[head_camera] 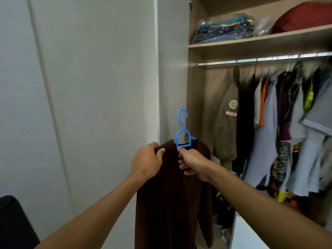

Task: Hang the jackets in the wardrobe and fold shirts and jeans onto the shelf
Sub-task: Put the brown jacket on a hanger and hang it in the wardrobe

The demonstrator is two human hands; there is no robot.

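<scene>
At the far left bottom corner there is a part of a dark padded seat (12, 218), and behind it a plain pale grey wall (80, 87). Near the middle, the left hand (146, 161) grips the left shoulder of a dark brown soft jacket (170, 203), with the thumb on the front of the cloth and the fingers curled over the edge. The jacket hangs down on a bright blue plastic hanger (183, 135), whose hook stands free in the air, in front of the wardrobe's left edge. The right hand (193, 163) pinches the lower bar of the hanger and the collar below it. To the right is the open wooden wardrobe (195, 97). An olive jacket with a round badge (227, 121) and many coloured clothes hang on its metal rail (233, 61). On the wooden shelf (251, 43) above the rail lie folded clothes in clear plastic bags (222, 29) and a dark red bundle (303, 17).
</scene>
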